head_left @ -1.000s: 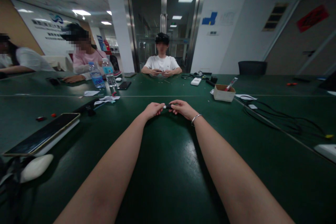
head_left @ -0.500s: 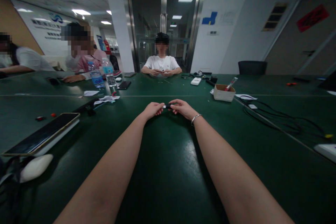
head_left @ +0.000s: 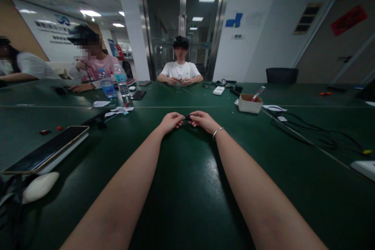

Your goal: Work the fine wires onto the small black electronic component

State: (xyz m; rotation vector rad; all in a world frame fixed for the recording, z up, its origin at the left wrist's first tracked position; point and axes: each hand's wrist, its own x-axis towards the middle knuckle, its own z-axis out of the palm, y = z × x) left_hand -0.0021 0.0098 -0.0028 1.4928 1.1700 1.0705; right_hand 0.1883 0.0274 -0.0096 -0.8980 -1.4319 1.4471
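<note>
Between my two hands is a small black object (head_left: 187, 117) with a silvery part toward its left end; it is too small to name. My left hand (head_left: 172, 122) pinches its left end between thumb and fingers. The right end is gripped by my right hand (head_left: 203, 121), whose wrist wears a silver bracelet (head_left: 218, 133). Both hands are just above the green table (head_left: 187, 187), with the forearms reaching forward from the bottom of the view. The fingers hide both ends of the object.
On the left lie a phone (head_left: 49, 150) on a white box and a white rounded object (head_left: 41, 187). Two bottles (head_left: 121, 80) stand farther back. At the right are a small box (head_left: 250, 104) and black cables (head_left: 310, 129). A person (head_left: 180, 68) sits opposite.
My hands have barely shifted, and less of the silvery part shows between them. The person in pink at the left has moved the head and raised hand slightly.
</note>
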